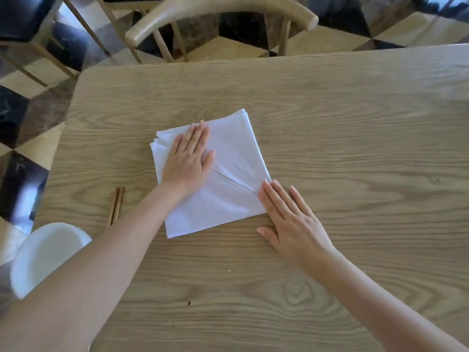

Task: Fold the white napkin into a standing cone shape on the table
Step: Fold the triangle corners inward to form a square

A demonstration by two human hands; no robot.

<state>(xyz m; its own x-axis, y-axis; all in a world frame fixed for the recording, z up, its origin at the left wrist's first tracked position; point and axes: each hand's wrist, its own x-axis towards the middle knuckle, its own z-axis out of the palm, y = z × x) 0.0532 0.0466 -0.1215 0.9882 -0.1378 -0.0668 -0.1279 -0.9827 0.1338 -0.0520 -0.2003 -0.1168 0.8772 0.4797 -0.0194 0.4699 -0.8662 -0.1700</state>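
A white napkin [233, 158] lies flat on the wooden table [342, 138], folded into a layered square turned like a diamond, with a diagonal edge running across its lower half. My left hand [189, 161] presses flat on the napkin's left half, fingers together and pointing away from me. My right hand [289, 219] rests flat at the napkin's right corner, fingertips on the cloth and the palm on the bare table. Neither hand grips anything.
A pair of brown chopsticks [116, 205] lies left of the napkin. A white bowl [43, 255] sits at the table's near left edge, partly behind my left forearm. A wooden chair [218, 13] stands beyond the far edge, over a chequered floor.
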